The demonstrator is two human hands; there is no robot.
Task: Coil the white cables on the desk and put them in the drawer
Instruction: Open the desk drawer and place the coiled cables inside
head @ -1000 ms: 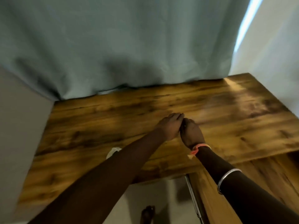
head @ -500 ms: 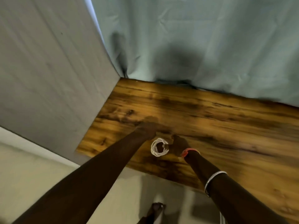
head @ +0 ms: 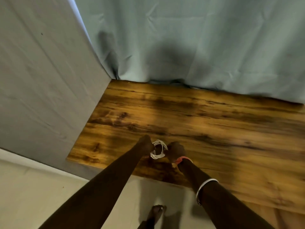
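A white cable [head: 158,149] wound into a small coil is held between both hands just above the front left part of the wooden desk [head: 206,123]. My left hand [head: 146,145] grips the coil's left side. My right hand [head: 176,150] closes on its right side; a pink band sits at that wrist and a silver bangle further up the forearm. No drawer shows in this view.
A grey wall panel [head: 41,88] borders the desk on the left. A pale blue-green curtain [head: 198,43] hangs along the desk's back edge. Below the desk's front edge lie a light floor [head: 33,195] and my bare foot [head: 156,212].
The view has swung left, from the desk's right side to its left end. The coil, hidden between my hands a second ago, now shows between them; my hands sit slightly closer together.
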